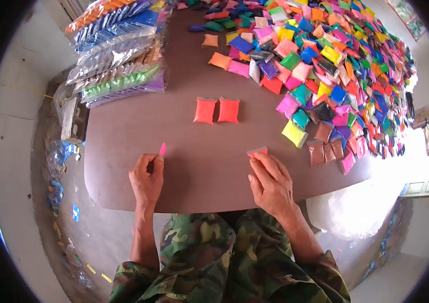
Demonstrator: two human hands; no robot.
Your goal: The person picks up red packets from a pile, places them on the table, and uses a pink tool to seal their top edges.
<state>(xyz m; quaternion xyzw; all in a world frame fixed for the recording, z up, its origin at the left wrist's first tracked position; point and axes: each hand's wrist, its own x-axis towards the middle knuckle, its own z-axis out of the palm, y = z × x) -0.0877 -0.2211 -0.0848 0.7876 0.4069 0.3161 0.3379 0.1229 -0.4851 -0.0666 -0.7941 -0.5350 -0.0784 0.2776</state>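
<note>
Between the closed thumb and fingers of my left hand (pixel 147 174) is a small pink piece (pixel 162 148), its tip pointing up. My right hand (pixel 271 183) lies over a red packet (pixel 257 151); only the packet's top edge shows beyond the fingertips, and the fingers are bent around it. Farther up the brown table (pixel 123 151), two red packets lie flat side by side with a narrow gap, the left one (pixel 205 110) and the right one (pixel 228 110). Neither hand touches them.
A large heap of colourful packets (pixel 300 70) covers the table's right and back. Stacked clear bags of packets (pixel 118 60) stand at the back left. Brown packets (pixel 316 153) lie right of my right hand. A translucent bag (pixel 353 207) is beyond the right edge.
</note>
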